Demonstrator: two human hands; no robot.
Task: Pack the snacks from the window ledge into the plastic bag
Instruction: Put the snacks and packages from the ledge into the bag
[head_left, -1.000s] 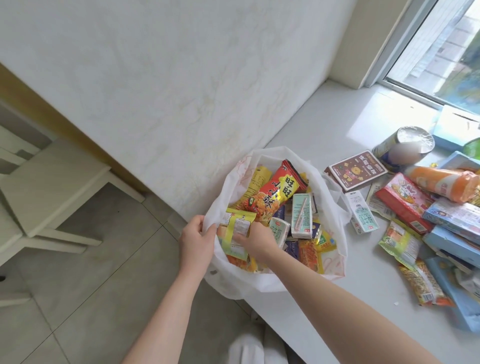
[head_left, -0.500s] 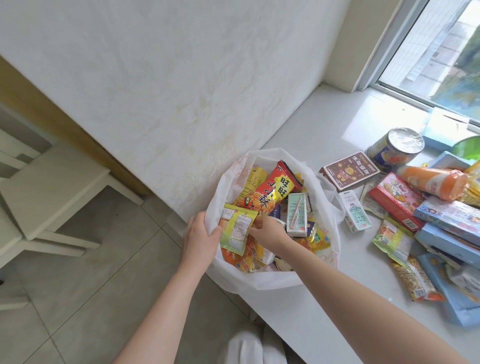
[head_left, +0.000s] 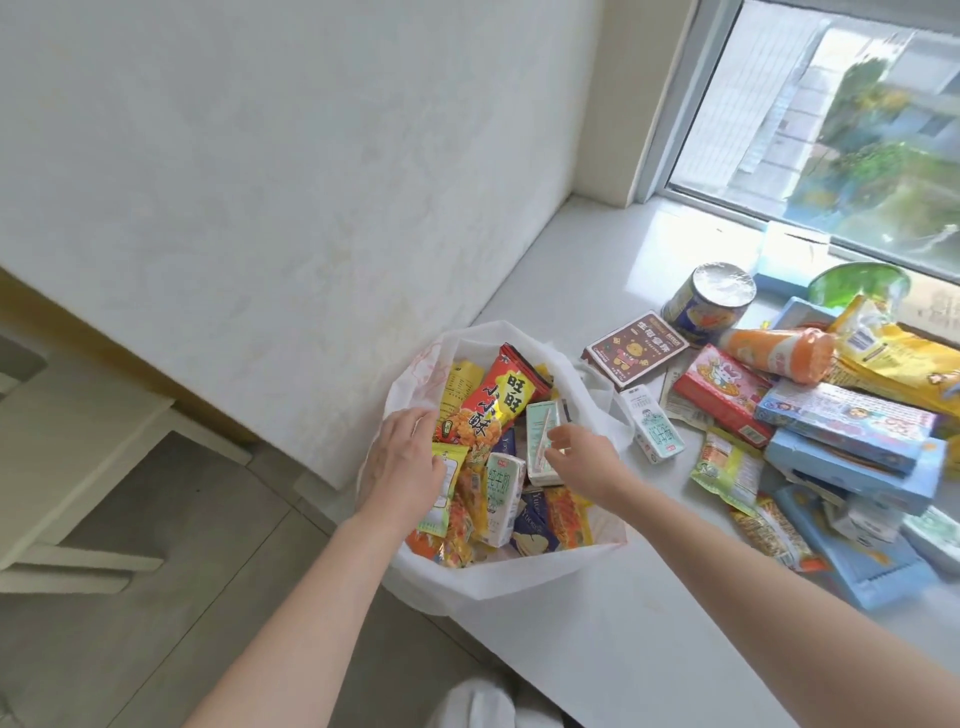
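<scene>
The white plastic bag (head_left: 498, 582) stands open at the corner of the window ledge (head_left: 597, 634), full of snacks. Inside are a red packet (head_left: 498, 400), a white milk carton (head_left: 501, 493), a pale green carton (head_left: 540, 441) and a yellow-green packet (head_left: 445, 493). My left hand (head_left: 408, 462) lies flat over the bag's left side, its thumb on the yellow-green packet. My right hand (head_left: 582, 457) hovers over the bag's right side beside the green carton, fingers loosely curled and holding nothing.
More snacks lie on the ledge to the right: a small carton (head_left: 654, 428), a brown box (head_left: 634, 348), a can (head_left: 709, 301), an orange tube (head_left: 779, 353), a red box (head_left: 722, 395) and blue boxes (head_left: 841, 421). White furniture (head_left: 67, 467) stands on the floor at left.
My right hand has let go of the yellow-green packet, which now lies in the bag, and has moved right. My left hand has left the bag's rim and spread over the snacks.
</scene>
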